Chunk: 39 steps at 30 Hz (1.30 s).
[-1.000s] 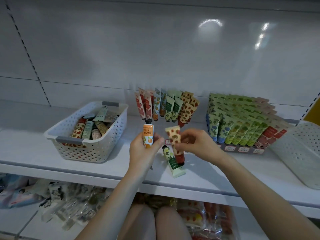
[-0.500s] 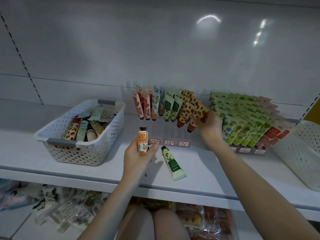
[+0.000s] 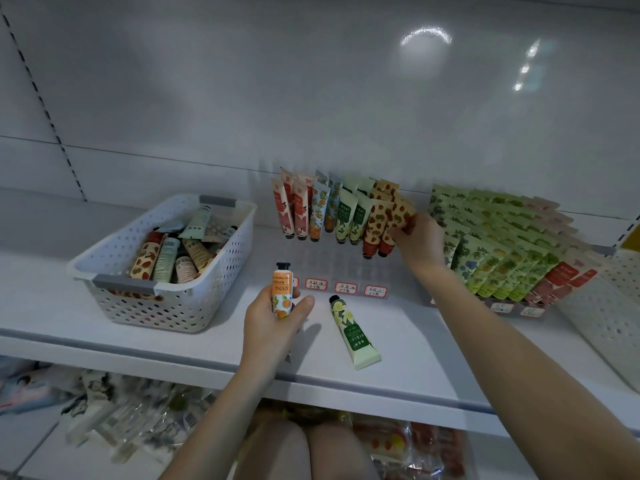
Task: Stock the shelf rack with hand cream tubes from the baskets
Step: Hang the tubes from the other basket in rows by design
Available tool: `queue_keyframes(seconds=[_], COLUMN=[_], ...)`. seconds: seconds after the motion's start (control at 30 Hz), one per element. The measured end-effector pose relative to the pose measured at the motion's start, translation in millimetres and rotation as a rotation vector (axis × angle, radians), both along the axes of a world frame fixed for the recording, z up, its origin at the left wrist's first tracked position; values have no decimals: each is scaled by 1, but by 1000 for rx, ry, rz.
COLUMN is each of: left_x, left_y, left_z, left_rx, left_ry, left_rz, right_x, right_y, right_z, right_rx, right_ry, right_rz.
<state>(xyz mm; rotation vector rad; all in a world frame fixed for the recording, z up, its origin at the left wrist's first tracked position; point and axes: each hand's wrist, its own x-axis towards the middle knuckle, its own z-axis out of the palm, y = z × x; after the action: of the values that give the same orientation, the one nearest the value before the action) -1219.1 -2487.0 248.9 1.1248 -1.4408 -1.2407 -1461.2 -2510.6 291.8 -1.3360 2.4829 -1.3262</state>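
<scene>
My left hand (image 3: 273, 323) grips an orange hand cream tube (image 3: 282, 289), cap up, above the front of the white shelf (image 3: 415, 344). My right hand (image 3: 420, 239) pinches a cream tube with a red strawberry print (image 3: 396, 220) at the right end of the clear tube rack (image 3: 329, 268), cap down, beside two like tubes. The rack holds red, blue-orange, green and strawberry tubes in rows. A pale green tube (image 3: 351, 332) lies flat on the shelf between my arms. The white basket (image 3: 166, 299) on the left holds several mixed tubes.
A second rack (image 3: 512, 251) full of green and red tubes stands to the right. Part of another white basket (image 3: 609, 306) shows at the far right edge. Handwritten price labels (image 3: 346, 288) line the rack's front. Packaged goods lie on the lower shelf.
My right hand carried the strawberry tube from in front of me up to the rack's right end and now holds it there. My left hand stayed put with the orange tube.
</scene>
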Motion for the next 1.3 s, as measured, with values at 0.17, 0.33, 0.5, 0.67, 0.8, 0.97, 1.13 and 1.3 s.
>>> queue_keyframes(seconds=[0.17,0.33,0.5,0.67,0.8,0.97,1.13,1.3], left_x=[-1,0,-2,-4,-5,-2,-2,-1], left_y=[0,-2,-2,-2,-1,-2,-3,-2], left_z=[-1,-4,-6,-7,-7,-8,-7,-6], left_rx=[8,10,24,31,40,37,33,25], left_ry=[-13,-32,-17,-20,-23,-38,-40,-38], left_rz=[12,4,0,-2,0,8,6,13], right_x=[-2,0,5,11,10,6,6,8], right_y=[-4,-4,-2,-2,-2,-2,3,14], right_z=[-4,-3,4,9,8,6,12,26], right_rx=[41,62,101,137,127,145,176,213], right_ry=[6,21,57,93,90,73,53,198], right_rz=[17,7,17,24,27,10,-24,-61])
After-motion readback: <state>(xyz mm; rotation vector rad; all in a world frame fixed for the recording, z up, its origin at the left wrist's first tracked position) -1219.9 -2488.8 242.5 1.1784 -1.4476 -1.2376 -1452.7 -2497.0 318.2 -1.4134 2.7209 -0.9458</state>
